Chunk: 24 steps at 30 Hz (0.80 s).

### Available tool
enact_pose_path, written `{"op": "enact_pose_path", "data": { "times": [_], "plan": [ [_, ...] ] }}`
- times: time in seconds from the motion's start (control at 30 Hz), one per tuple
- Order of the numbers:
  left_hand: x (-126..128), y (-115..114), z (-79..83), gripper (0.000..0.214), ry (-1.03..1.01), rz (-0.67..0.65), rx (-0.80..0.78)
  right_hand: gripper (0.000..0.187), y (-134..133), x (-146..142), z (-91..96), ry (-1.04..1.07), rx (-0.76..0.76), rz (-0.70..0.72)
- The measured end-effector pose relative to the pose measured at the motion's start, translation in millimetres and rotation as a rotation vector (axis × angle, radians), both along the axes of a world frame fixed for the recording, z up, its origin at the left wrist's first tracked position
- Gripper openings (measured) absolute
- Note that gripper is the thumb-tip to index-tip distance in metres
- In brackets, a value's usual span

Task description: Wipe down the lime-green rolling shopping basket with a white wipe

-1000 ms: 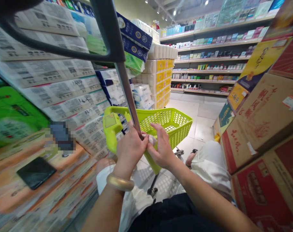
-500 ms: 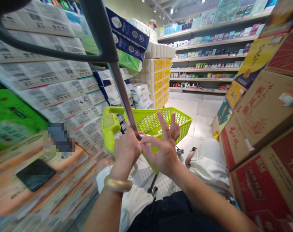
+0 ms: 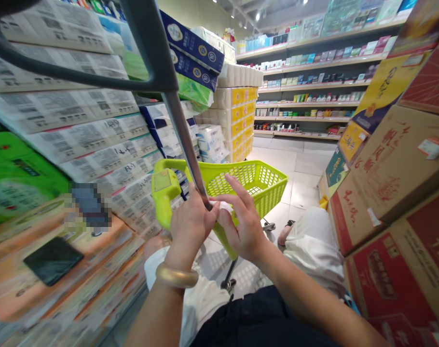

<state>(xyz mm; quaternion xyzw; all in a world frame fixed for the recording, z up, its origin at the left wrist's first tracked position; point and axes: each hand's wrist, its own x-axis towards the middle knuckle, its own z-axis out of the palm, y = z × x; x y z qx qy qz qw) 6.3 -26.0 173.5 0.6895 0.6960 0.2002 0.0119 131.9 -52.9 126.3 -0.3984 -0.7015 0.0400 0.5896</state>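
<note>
While the left hand (image 3: 192, 226) and right hand (image 3: 243, 224) press close together, both pinch a small white item (image 3: 220, 207) above a green basket (image 3: 250, 185).

Supermarket aisle: stocked shelves (image 3: 306, 96), stacked cartons (image 3: 393, 178), lime shopping cart (image 3: 241, 180).

Right behind the left grip (image 3: 192, 224) there's a chunky gold-coloured bangle (image 3: 176, 275) around the wrist, smooth and shiny, and it looks pretty wide. Below both grips you get a dark navy top (image 3: 255, 320), plain as far as I can see. Then there's loose white fabric, either shorts or a skirt (image 3: 315, 253), can't really tell which, bunching up on both sides. Out past the right grip (image 3: 243, 224) there's a little black sandal strap (image 3: 290, 223), too small to make out any detail.
</note>
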Motion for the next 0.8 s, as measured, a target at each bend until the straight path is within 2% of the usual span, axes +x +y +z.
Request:
{"op": "enact_pose_path", "data": {
  "times": [0.17, 0.27, 0.33, 0.43, 0.53, 0.63, 0.7, 0.8],
  "plan": [
    [-3.2, -0.5, -5.2, 0.065, -0.023, -0.089, 0.103, 0.046, 16.2, -4.8, -24.4, 0.097, -0.149, 0.069],
    [-1.9, -2.3, -3.2, 0.06, 0.011, -0.065, 0.085, 0.048, 21.3, -10.8, -35.5, 0.066, -0.223, 0.145],
    [-0.9, -3.3, -0.7, 0.056, 0.033, -0.045, 0.065, 0.048, 23.5, -13.2, -39.0, 0.013, -0.201, 0.169],
    [-3.6, -2.9, 0.7, 0.046, 0.013, -0.074, 0.089, 0.045, 28.1, -10.5, -42.3, -0.072, -0.169, 0.087],
    [-12.0, -1.3, -1.5, 0.036, -0.077, -0.191, 0.153, 0.042, 34.9, -1.1, -46.5, -0.134, -0.22, -0.068],
    [-17.8, -1.6, -3.9, 0.036, -0.148, -0.269, 0.205, 0.042, 40.1, 4.9, -49.9, -0.146, -0.269, -0.165],
    [-16.8, -3.2, -3.9, 0.035, -0.123, -0.243, 0.182, 0.041, 40.2, 1.1, -49.3, -0.139, -0.271, -0.165],
    [-10.8, -5.8, -2.3, 0.039, -0.021, -0.147, 0.122, 0.041, 35.1, -14.5, -43.6, -0.134, -0.208, -0.065]
  ]
}}
